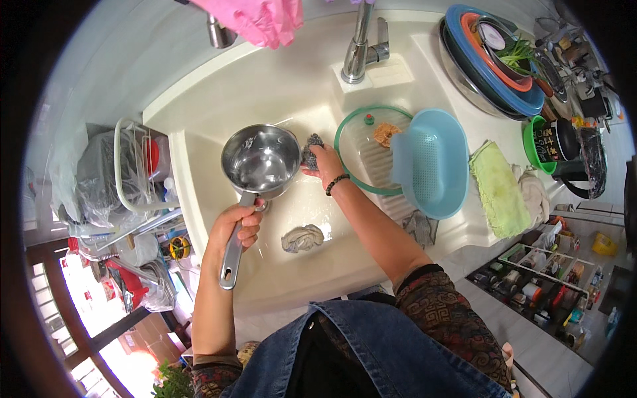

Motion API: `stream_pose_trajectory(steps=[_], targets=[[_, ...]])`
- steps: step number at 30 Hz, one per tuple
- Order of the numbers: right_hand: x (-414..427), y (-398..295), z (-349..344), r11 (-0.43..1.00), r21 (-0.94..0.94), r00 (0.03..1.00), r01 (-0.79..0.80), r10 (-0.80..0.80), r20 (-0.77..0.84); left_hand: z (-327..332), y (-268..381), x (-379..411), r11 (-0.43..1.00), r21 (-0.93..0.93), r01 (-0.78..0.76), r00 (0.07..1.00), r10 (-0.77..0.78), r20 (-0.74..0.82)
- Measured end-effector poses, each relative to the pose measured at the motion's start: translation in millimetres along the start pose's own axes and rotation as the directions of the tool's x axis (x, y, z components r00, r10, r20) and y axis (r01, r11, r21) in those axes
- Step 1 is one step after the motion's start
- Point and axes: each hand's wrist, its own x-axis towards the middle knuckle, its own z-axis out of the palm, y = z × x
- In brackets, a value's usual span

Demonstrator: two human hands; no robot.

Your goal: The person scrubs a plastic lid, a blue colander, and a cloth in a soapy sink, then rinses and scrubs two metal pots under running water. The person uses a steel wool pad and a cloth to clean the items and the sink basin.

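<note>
My left hand [238, 224] grips the handle of a stainless steel saucepan [261, 159], held over the basin of a cream sink [209, 219]. The pan's shiny inside faces up, with nothing in it. In my right hand [323, 164] is a grey steel-wool scourer [312, 147], close to the pan's right rim; whether it touches the rim I cannot tell. A crumpled pale cloth [302, 239] lies on the wet basin floor below them. Above the basin's far side stands a chrome faucet [354, 59].
To the right, a light-blue plastic colander [433, 164] stands over a green-rimmed glass lid [341, 164] on the ribbed drainboard, near a brown scrubber [385, 134]. Stacked basins [453, 30], a green towel [500, 191] and a grey cloth [420, 229] lie farther right. Pink rubber gloves [259, 20] hang above.
</note>
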Motion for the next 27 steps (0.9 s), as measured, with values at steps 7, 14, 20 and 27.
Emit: stream_pose_trajectory(steps=[7, 14, 20, 27], targets=[[3, 16, -24, 0.959, 0.252, 0.991, -0.131, 0.137, -0.006, 10, -12, -17, 0.985, 0.166, -0.058, 0.989, 0.079, -0.126], [52, -16, -81, 0.784, 0.565, 0.933, -0.257, 0.049, 0.356, 68, -17, 22, 0.949, 0.306, -0.073, 0.984, 0.120, -0.135], [31, -41, -49, 0.896, 0.443, 0.996, 0.042, -0.070, 0.047, 64, -28, 20, 0.988, 0.134, -0.082, 0.991, 0.094, -0.090], [51, -14, -16, 0.961, 0.273, 0.998, -0.052, 0.041, 0.048, 11, -30, 12, 0.952, -0.301, 0.046, 0.999, -0.046, 0.006]])
